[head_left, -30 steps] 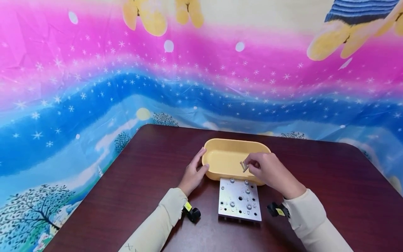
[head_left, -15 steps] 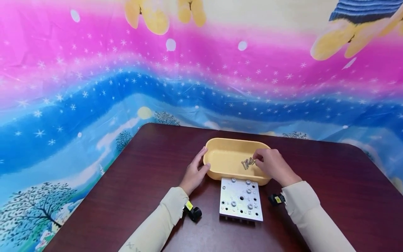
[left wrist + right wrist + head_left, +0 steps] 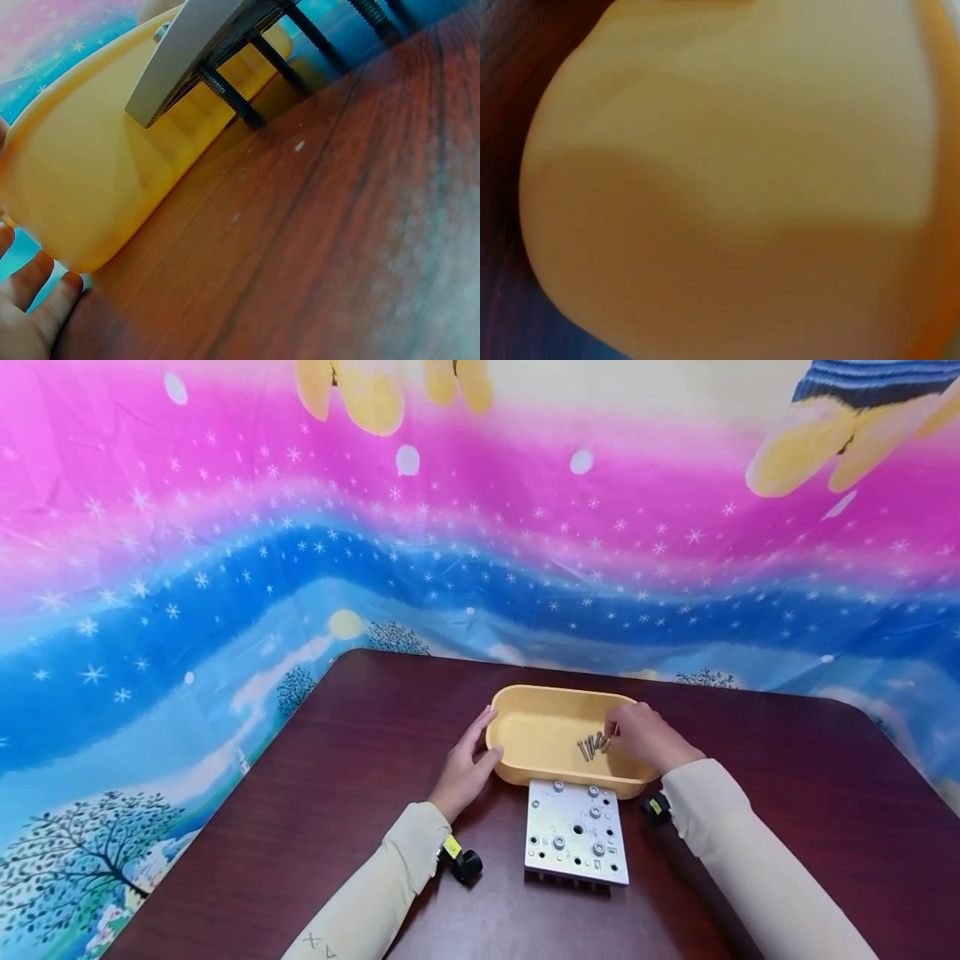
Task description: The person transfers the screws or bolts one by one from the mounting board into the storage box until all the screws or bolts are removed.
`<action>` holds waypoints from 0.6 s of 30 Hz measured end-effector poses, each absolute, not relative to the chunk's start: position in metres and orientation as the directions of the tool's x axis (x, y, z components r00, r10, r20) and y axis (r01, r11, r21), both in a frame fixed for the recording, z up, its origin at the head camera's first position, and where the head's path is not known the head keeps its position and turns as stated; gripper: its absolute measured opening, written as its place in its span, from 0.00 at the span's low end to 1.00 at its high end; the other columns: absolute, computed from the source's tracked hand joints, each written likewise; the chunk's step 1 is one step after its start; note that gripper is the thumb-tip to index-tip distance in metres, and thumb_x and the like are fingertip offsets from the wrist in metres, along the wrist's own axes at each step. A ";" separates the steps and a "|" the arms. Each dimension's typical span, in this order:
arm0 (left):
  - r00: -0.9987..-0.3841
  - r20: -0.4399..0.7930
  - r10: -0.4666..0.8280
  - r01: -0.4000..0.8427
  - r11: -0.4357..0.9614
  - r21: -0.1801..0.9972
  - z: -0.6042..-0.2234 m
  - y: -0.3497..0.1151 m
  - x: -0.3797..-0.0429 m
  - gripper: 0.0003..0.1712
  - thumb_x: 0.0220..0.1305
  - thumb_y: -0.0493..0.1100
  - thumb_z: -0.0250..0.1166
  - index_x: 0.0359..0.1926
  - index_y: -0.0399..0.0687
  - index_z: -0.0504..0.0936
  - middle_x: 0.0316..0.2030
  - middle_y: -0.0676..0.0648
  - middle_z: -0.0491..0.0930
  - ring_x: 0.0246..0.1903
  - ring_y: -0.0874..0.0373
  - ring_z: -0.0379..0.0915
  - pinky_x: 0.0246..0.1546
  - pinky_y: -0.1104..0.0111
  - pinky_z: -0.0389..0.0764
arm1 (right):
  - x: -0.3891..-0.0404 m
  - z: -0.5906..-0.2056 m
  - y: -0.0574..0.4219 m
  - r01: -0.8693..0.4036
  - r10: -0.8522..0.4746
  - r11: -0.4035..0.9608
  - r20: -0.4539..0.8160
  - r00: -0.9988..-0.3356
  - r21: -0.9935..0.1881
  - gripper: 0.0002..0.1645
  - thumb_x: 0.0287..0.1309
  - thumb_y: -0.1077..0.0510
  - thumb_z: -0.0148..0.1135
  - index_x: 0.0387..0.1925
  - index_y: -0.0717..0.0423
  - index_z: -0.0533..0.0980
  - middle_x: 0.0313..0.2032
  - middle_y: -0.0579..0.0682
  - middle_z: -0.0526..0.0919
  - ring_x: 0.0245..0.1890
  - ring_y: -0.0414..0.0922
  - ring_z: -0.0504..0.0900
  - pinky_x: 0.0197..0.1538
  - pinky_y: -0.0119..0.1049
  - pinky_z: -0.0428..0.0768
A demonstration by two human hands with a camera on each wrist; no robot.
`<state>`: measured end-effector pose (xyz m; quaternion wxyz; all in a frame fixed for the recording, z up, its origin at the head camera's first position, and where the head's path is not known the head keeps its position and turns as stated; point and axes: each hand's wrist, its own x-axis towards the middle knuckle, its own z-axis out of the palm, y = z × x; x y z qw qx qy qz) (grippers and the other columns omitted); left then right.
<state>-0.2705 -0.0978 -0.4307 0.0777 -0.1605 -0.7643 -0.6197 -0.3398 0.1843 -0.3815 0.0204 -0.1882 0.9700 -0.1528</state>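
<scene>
In the head view, my left hand (image 3: 465, 770) rests at the left end of a yellow tray (image 3: 517, 770), thumb and fingers spread along its rim. Its fingertips (image 3: 71, 281) show at the tray's corner in the left wrist view. My right hand (image 3: 643, 732) reaches over the tray's right side with curled fingers, fingertips right at a small cluster of metal screws (image 3: 587, 748). I cannot tell whether a screw is between them. In front of the tray is a silver metal plate (image 3: 555, 827) with socket-head screws in several holes; their threaded shanks (image 3: 225, 90) stick out underneath.
Everything stands on a dark red-brown wooden table (image 3: 360, 760). Behind it hangs a colourful printed cloth (image 3: 525, 552). The plate's back edge lies right at the tray's front wall. Black wrist cameras (image 3: 467, 866) sit on both wrists.
My right hand has shifted back and to the right within the tray, uncovering more of the screws. The left hand, tray and plate stay in place; the view moves slightly.
</scene>
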 end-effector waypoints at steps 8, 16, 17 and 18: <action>-0.929 0.339 0.150 0.363 0.176 0.915 -0.455 -0.099 -0.287 0.33 0.67 0.36 0.57 0.72 0.43 0.61 0.74 0.47 0.53 0.65 0.42 0.62 0.60 0.54 0.70 | -0.347 -0.388 0.182 -0.366 -0.385 0.890 -0.019 -0.923 -0.272 0.14 0.48 0.69 0.67 0.17 0.56 0.71 0.18 0.47 0.62 0.20 0.44 0.62 0.26 0.36 0.64; -0.935 0.325 0.138 0.347 0.185 0.920 -0.464 -0.099 -0.293 0.33 0.67 0.39 0.57 0.72 0.49 0.62 0.73 0.56 0.54 0.66 0.49 0.62 0.60 0.61 0.72 | -0.354 -0.395 0.178 -0.404 -0.411 0.902 -0.016 -0.911 -0.152 0.18 0.50 0.75 0.58 0.15 0.55 0.68 0.14 0.47 0.60 0.17 0.42 0.59 0.22 0.33 0.62; -0.934 0.329 0.139 0.350 0.180 0.919 -0.464 -0.099 -0.293 0.33 0.67 0.38 0.57 0.72 0.49 0.62 0.73 0.56 0.54 0.66 0.49 0.62 0.60 0.60 0.71 | -0.354 -0.396 0.177 -0.405 -0.411 0.903 -0.016 -0.912 -0.142 0.17 0.50 0.76 0.57 0.15 0.55 0.69 0.14 0.47 0.61 0.17 0.42 0.60 0.21 0.33 0.62; -0.936 0.324 0.139 0.345 0.177 0.922 -0.464 -0.099 -0.293 0.33 0.67 0.38 0.57 0.72 0.49 0.62 0.73 0.57 0.54 0.66 0.49 0.62 0.60 0.61 0.71 | -0.354 -0.396 0.177 -0.406 -0.411 0.904 -0.017 -0.911 -0.132 0.17 0.51 0.76 0.57 0.16 0.56 0.70 0.14 0.48 0.63 0.17 0.43 0.62 0.21 0.33 0.63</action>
